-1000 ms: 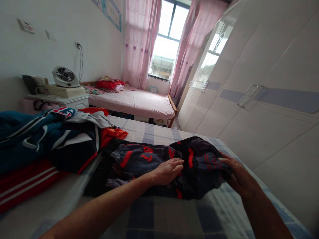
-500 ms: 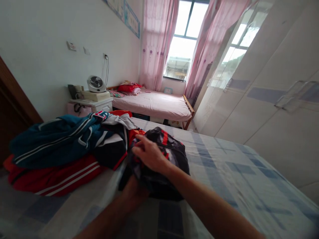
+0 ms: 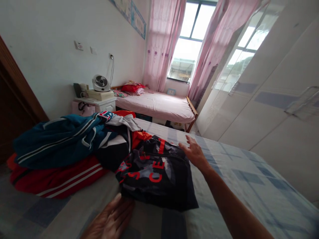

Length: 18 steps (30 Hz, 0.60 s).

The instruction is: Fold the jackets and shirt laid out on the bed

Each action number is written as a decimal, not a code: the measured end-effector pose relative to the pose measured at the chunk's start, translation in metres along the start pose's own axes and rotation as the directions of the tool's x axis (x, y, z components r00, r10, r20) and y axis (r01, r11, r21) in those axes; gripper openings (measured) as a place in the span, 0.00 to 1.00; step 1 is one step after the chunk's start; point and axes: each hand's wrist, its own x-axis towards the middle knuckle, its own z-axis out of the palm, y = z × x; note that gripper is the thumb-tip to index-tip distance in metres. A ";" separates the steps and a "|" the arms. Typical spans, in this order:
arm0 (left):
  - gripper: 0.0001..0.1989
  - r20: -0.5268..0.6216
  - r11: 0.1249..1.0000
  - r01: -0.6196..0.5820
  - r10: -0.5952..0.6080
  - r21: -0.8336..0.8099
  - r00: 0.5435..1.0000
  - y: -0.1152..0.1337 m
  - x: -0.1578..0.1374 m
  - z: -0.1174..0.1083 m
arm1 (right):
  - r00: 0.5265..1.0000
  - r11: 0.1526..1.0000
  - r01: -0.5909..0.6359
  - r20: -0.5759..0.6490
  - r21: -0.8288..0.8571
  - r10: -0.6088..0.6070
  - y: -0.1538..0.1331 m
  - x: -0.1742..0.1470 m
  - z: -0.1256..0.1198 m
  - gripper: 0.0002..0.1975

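A black and grey jacket (image 3: pixel 159 176) with red lettering and a zip lies folded on the bed in front of me. My left hand (image 3: pixel 111 215) is flat at its near left corner, fingers stretched out, the fingertips at or touching the edge of the cloth. Beyond the jacket's far right edge, my right hand (image 3: pixel 194 151) hovers with its fingers apart and holds nothing. Left of the jacket, a heap of clothes includes a teal jacket (image 3: pixel 59 139), a red garment with white stripes (image 3: pixel 62 177) and an orange piece (image 3: pixel 139 137).
The jacket and heap rest on a bed with a blue and white checked sheet (image 3: pixel 239 196). Behind it stand a pink bed (image 3: pixel 159 104) and a white nightstand (image 3: pixel 106 105) bearing a fan (image 3: pixel 101 83). A white wardrobe (image 3: pixel 261 126) runs along the right.
Both hands have come off the top of the jacket, the left toward me and the right outward. The jacket's left part now lies flatter, showing more red letters. The view has shifted slightly.
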 end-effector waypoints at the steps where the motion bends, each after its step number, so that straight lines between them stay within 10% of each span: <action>1: 0.39 0.002 1.000 -0.007 0.007 -0.001 1.000 0.000 0.002 0.005 | 0.987 0.984 -0.158 -0.003 0.076 0.159 0.015 0.005 -0.009 0.31; 4: 0.28 0.044 0.999 -0.029 0.028 0.038 0.999 0.001 0.004 0.027 | 0.924 0.906 -0.378 0.145 0.190 0.355 0.052 0.004 -0.015 0.27; 8: 0.20 0.124 0.995 -0.037 0.026 0.089 0.992 0.005 0.002 0.063 | 0.896 0.809 -0.428 0.310 0.403 0.319 0.063 -0.008 0.005 0.13; 13: 0.18 0.064 0.981 -0.150 0.144 0.119 0.988 0.019 0.002 0.109 | 0.924 0.702 -0.382 0.266 0.601 0.275 0.038 -0.026 -0.011 0.11; 18: 0.14 0.340 0.894 -0.350 0.248 0.280 0.907 0.042 0.009 0.155 | 0.968 0.662 -0.245 0.137 0.709 0.211 0.029 -0.087 -0.064 0.26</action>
